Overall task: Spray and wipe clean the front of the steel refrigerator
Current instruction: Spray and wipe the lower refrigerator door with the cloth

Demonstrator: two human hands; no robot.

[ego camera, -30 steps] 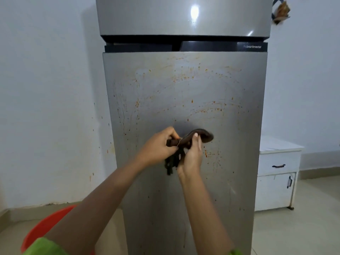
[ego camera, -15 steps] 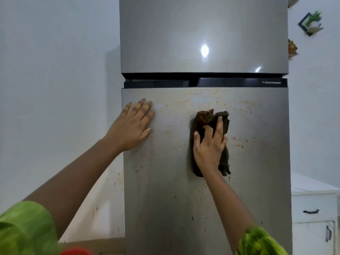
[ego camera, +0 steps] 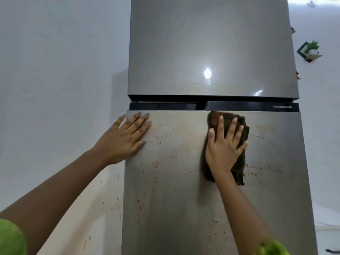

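Steel refrigerator point(ego camera: 174, 199) is standing upright against a pale wall point(ego camera: 55, 70) and filling the middle of the view. Two doors, with a black band point(ego camera: 165, 106) running between them.

Upper door point(ego camera: 202, 43): looking mostly clean. A bright light spot point(ego camera: 207, 73) is reflecting off it, and faint orange streaks are showing near its bottom edge.

Lower door: orange-brown specks and smears point(ego camera: 156, 163) are showing across the upper half and trailing down the left side. Similar specks are dotting the wall just beside the refrigerator's lower left.

Left hand point(ego camera: 123, 142): lying flat on the top left corner of the lower door, with the palm overlapping the door's left edge. Its fingers point(ego camera: 139, 120) are stretched straight and close together, pointing up toward the black band. It is holding nothing, only bracing against the steel.

Right hand point(ego camera: 222, 150): pressing a dark brown cloth point(ego camera: 239, 172) flat against the lower door, right of centre. The fingers are spread wide and straight over the cloth, not curling round it. The cloth's top edge is touching the black band, and its bunched lower end is hanging out below and to the right of the palm.

Both forearms are reaching up from the bottom of the view, and a green sleeve point(ego camera: 11, 236) is showing at each lower corner.

A small wall shelf with a green plant point(ego camera: 310, 50) is hanging on the wall to the right of the refrigerator, near the upper door.
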